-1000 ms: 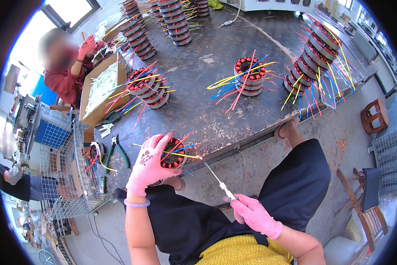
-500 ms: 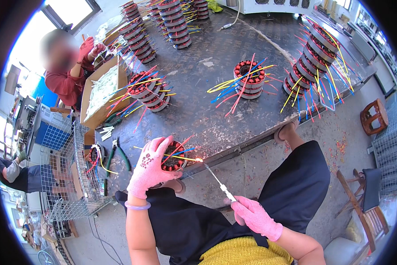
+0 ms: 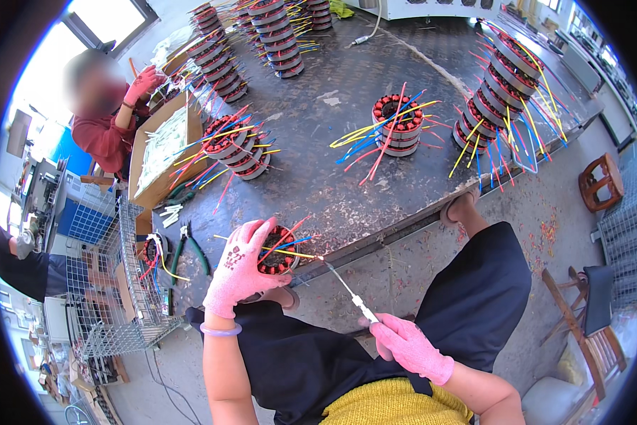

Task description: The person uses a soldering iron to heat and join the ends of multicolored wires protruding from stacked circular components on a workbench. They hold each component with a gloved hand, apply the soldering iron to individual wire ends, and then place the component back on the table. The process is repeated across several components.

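My left hand [image 3: 239, 268], in a pink glove, grips a motor stator [image 3: 277, 261] at the table's near edge. The stator has a ring of red-wound coils, and red, blue and yellow lead wires stick out to the right. My right hand [image 3: 408, 343], also gloved in pink, is closed around the white handle of a slim wand-like tool [image 3: 352, 294]. Its thin metal tip reaches up and left to the end of the yellow lead wire [image 3: 301, 254], where a small orange glow shows. Whether tip and wire touch I cannot tell.
Stacked stators stand on the dark table [image 3: 333, 166], including a tall stack [image 3: 499, 92] at right and a short one [image 3: 396, 127] mid-table. Green-handled pliers [image 3: 196, 255], another stator [image 3: 155, 248] and a wire basket [image 3: 120, 283] are at left. A co-worker [image 3: 109, 120] sits beyond a cardboard box [image 3: 164, 152].
The bright flare at the tool's tip has shrunk to a small glow. Both my hands keep nearly the same place. The co-worker's gloved hands have shifted slightly.
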`<state>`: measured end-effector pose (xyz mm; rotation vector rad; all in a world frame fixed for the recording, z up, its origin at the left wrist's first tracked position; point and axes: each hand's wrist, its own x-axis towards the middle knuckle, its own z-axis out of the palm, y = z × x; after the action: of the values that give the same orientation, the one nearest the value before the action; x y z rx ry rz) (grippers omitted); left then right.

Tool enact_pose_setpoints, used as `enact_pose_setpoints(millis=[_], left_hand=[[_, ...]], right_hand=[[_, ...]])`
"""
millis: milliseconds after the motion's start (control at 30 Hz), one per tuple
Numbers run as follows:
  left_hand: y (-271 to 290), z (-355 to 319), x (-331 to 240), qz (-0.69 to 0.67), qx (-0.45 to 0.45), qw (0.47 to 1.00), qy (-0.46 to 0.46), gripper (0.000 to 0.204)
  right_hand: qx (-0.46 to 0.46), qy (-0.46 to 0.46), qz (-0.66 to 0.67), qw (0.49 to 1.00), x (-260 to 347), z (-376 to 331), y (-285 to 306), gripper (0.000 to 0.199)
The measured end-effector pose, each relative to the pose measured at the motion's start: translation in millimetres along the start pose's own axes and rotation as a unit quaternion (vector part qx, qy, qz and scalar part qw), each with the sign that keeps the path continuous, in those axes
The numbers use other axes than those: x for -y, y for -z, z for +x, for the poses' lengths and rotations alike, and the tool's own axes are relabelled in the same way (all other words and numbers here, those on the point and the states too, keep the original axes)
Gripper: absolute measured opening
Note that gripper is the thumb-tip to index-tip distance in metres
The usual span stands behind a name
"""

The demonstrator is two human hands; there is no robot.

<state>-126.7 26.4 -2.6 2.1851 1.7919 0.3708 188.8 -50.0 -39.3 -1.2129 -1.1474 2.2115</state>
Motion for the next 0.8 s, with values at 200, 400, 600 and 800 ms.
enact_pose_setpoints(millis=[200,400,600,800], left_hand=[[0.7,0.1,-0.7,-0.003,0.002,1.0,0.0,0.099],[0.4,-1.0,-0.4,0.001,-0.002,1.0,-0.001,0.099],[-0.2,-1.3,0.6,0.0,-0.003,1.0,-0.001,0.097],[-0.7,-0.5,0.1,0.001,-0.002,1.0,0.001,0.098]], right_hand=[[0.001,-0.002,0.011,1.0,0.9,-0.9,0.0,0.036],[-0.001,-0.009,0.009,1.0,6.6,-2.7,-2.3,0.036],[0.001,0.008,0.018,1.0,2.5,-1.5,-1.0,0.035],[-0.003,0.005,0.017,1.0,-2.0,0.4,-0.8,0.035]])
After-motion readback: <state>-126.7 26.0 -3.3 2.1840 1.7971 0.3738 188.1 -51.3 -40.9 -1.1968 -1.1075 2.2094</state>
